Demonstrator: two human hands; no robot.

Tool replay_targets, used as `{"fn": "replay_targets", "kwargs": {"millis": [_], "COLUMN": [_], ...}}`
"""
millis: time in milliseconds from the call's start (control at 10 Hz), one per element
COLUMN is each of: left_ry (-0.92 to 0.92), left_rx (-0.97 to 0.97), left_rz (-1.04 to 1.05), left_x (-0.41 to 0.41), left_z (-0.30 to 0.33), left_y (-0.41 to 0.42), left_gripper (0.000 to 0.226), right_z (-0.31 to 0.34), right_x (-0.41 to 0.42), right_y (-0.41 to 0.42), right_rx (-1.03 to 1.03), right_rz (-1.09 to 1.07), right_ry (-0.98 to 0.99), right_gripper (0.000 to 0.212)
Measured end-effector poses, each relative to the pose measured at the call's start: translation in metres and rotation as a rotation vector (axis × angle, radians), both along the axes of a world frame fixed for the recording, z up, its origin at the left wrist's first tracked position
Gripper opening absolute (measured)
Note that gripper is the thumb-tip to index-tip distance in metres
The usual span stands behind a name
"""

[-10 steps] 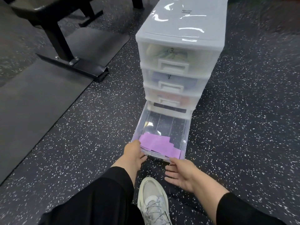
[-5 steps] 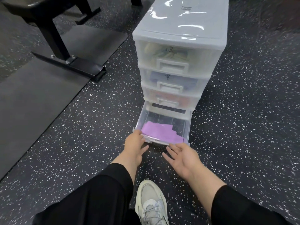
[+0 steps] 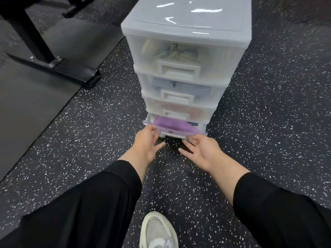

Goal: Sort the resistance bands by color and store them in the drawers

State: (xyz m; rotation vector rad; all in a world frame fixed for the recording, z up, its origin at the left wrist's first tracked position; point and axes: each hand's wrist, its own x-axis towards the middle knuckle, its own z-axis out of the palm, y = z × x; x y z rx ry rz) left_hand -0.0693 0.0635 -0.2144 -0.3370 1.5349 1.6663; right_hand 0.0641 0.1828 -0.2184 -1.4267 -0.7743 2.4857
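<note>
Pushed most of the way in since a second ago, the bottom drawer (image 3: 176, 132) now juts only slightly from the plastic drawer tower (image 3: 186, 56), purple resistance bands (image 3: 172, 124) folded inside across its width. Left hand (image 3: 146, 146) presses loosely spread fingers on the drawer's front left corner; right hand (image 3: 203, 152), palm up and open, touches the right corner. Remaining travel runs straight away from both hands, equally near.
</note>
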Motion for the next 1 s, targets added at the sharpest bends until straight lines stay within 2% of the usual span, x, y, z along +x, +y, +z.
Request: {"fn": "replay_targets", "kwargs": {"millis": [100, 300, 400, 600, 700, 800, 900, 1000], "left_ry": [0.005, -0.005, -0.020, -0.051, -0.026, 0.172, 0.539, 0.791], "left_rx": [0.005, 0.047, 0.093, 0.084, -0.076, -0.373, -0.578, -0.695], "left_rz": [-0.004, 0.019, 0.015, 0.033, -0.037, -0.279, -0.633, -0.865], "left_x": [-0.011, -0.019, -0.019, -0.016, -0.009, 0.002, 0.017, 0.035], "left_z": [-0.005, -0.009, -0.008, -0.013, -0.012, -0.003, 0.009, 0.030], "left_y": [0.012, 0.031, 0.036, 0.038, 0.038, 0.039, 0.043, 0.047], "left_gripper": [0.053, 0.054, 0.060, 0.050, 0.035, 0.015, 0.029, 0.020], "right_z": [-0.002, -0.009, -0.010, -0.008, -0.002, 0.013, 0.028, 0.049], "right_x": [-0.011, -0.024, -0.026, -0.024, -0.018, -0.007, 0.010, 0.032], "right_y": [0.014, 0.028, 0.029, 0.025, 0.028, 0.032, 0.038, 0.041], "right_rx": [0.007, 0.005, 0.001, -0.001, 0.034, 0.088, 0.178, 0.283], "right_rz": [0.002, -0.011, -0.032, -0.052, -0.032, 0.015, 0.083, 0.134], "right_ry": [0.003, 0.046, 0.073, 0.098, 0.059, -0.007, -0.052, -0.101], "right_gripper": [0.034, 0.041, 0.036, 0.034, 0.036, 0.025, 0.031, 0.044]}}
